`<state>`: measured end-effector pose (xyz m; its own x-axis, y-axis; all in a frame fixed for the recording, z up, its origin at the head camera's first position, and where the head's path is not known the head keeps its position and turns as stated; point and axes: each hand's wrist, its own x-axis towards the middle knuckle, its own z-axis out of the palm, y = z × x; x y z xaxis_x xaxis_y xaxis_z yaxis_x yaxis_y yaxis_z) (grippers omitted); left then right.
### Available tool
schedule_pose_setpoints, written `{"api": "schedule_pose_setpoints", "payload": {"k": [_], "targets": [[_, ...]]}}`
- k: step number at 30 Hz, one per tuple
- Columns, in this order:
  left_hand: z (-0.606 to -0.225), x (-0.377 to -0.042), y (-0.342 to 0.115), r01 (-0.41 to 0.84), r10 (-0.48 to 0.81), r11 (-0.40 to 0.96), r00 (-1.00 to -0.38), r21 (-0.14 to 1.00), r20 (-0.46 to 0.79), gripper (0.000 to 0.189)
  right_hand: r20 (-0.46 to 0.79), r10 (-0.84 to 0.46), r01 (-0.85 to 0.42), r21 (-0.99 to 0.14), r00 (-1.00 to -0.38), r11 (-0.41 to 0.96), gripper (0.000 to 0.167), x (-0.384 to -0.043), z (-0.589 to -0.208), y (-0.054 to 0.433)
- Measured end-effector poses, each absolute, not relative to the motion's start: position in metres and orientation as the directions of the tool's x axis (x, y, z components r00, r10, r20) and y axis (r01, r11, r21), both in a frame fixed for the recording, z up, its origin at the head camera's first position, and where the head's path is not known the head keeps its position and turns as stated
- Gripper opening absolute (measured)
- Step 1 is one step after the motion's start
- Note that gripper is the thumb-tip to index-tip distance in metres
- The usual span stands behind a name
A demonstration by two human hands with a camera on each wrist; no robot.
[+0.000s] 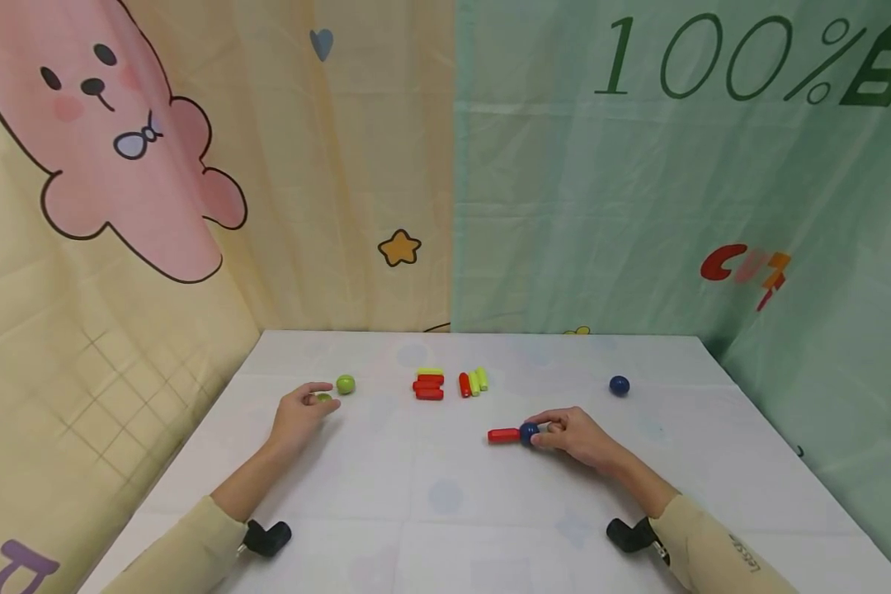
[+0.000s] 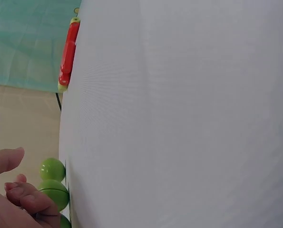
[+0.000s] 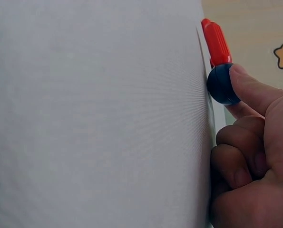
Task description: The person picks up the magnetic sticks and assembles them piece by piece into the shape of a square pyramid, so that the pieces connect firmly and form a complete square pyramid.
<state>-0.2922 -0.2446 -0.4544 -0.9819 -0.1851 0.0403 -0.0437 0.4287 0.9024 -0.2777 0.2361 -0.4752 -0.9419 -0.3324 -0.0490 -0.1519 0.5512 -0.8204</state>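
Observation:
My right hand (image 1: 581, 435) pinches a dark blue ball (image 1: 529, 434) between thumb and finger. A short red stick (image 1: 502, 436) touches the ball's left side; whether the two are joined I cannot tell. At the left, my left hand (image 1: 300, 418) reaches around a green ball (image 1: 323, 398), with thumb and forefinger spread apart. Another green ball (image 1: 345, 384) lies just beyond the fingertips. In the left wrist view a third green ball (image 2: 65, 222) is mostly hidden by the curled fingers; a raised digit (image 2: 8, 159) stands clear of the balls.
Near the middle back of the white table (image 1: 386, 478) lie a group of red sticks (image 1: 429, 394) with a yellow-green stick (image 1: 430, 371), and another red stick (image 1: 464, 385) beside yellow-green sticks (image 1: 482, 379). A second dark blue ball (image 1: 619, 386) sits at the back right. Curtains (image 1: 356, 165) surround the table.

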Motion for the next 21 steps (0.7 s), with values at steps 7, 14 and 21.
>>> {"api": "schedule_pose_setpoints", "payload": {"k": [7, 14, 21], "targets": [[-0.456, -0.293, -0.250, -0.081, -0.211, 0.385, -0.977, 0.919, 0.002, 0.044, -0.047, -0.333, -0.154, -0.820, -0.942, 0.551, 0.044, -0.279, -0.475, 0.237], [-0.462, -0.294, -0.256, -0.121, -0.221, 0.386, -0.975, 0.914, -0.036, 0.048, -0.053, -0.327, -0.145, -0.820, -0.944, 0.553, 0.043, -0.280, -0.477, 0.237], [-0.466, -0.296, -0.258, -0.115, -0.224, 0.412, -0.974, 0.904, -0.022, 0.049, -0.070, -0.307, -0.120, -0.821, -0.949, 0.558, 0.043, -0.279, -0.476, 0.236]]}}
